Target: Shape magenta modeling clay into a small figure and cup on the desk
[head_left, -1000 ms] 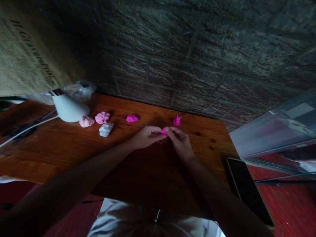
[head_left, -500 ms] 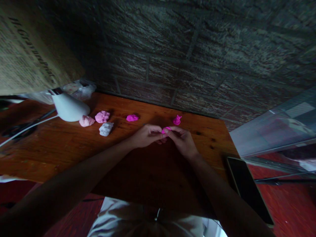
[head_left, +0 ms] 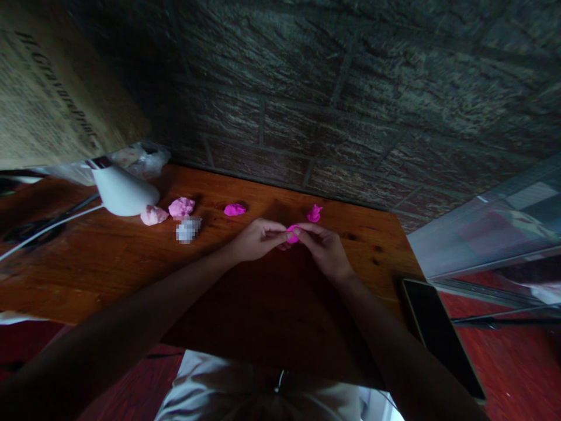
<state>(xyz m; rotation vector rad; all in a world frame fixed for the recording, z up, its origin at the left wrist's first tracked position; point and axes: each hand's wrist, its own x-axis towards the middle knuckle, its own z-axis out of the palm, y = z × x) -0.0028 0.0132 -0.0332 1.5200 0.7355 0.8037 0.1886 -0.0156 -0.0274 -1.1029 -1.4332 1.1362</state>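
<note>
Between my two hands is a small piece of bright pink modelling clay (head_left: 293, 235), pinched from both sides. My left hand (head_left: 259, 240) grips its left edge with thumb and fingers. From the right, my right hand (head_left: 325, 248) presses thumb and forefinger on it. Just behind the hands stands a small bright pink clay figure (head_left: 314, 213) with pointed bits on top. A bright pink clay lump (head_left: 235, 209) lies to the left. Farther left sit a pink lump (head_left: 181, 206), a paler pink lump (head_left: 154, 214) and a white lump (head_left: 188, 230), which looks pixelated.
A lamp with a white base (head_left: 125, 190) and a printed shade (head_left: 56, 99) stands at the left, its cord crossing the wooden table (head_left: 109, 257). Black scissors (head_left: 35, 231) lie near it. A phone (head_left: 442, 336) rests at the right edge. A brick wall (head_left: 284, 128) rises behind.
The pink clay between my fingers has turned slightly and shows more of its lower side. My fingertips have shifted a little on it; the other lumps have stayed put.
</note>
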